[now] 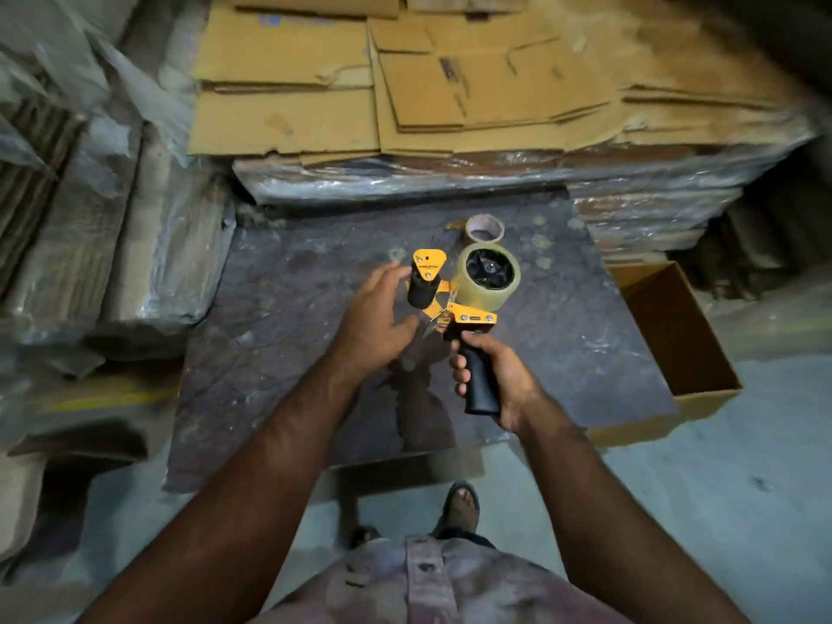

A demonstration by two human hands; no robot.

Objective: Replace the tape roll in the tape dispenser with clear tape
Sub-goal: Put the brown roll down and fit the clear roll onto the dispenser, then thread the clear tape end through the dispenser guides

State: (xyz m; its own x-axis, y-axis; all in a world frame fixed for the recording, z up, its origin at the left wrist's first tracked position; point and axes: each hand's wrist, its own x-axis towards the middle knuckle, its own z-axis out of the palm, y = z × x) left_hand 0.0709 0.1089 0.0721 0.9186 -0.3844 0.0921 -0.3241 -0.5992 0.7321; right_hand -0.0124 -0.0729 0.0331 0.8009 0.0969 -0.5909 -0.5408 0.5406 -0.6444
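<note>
In the right hand [490,380], gripped by its black handle, was the tape dispenser [468,304], with 1 clear tape roll [490,274] already on it. The left hand [373,313] was open beside the front roller. Past both hands lay the old roll [484,229]. Threading probably remained.

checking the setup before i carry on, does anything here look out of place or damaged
Nothing looks broken. The yellow tape dispenser already carries a clear tape roll. A near-empty brown cardboard tape core lies loose on the dark worktable behind it. The flattened cardboard sheets beyond are torn and unevenly stacked.
</note>
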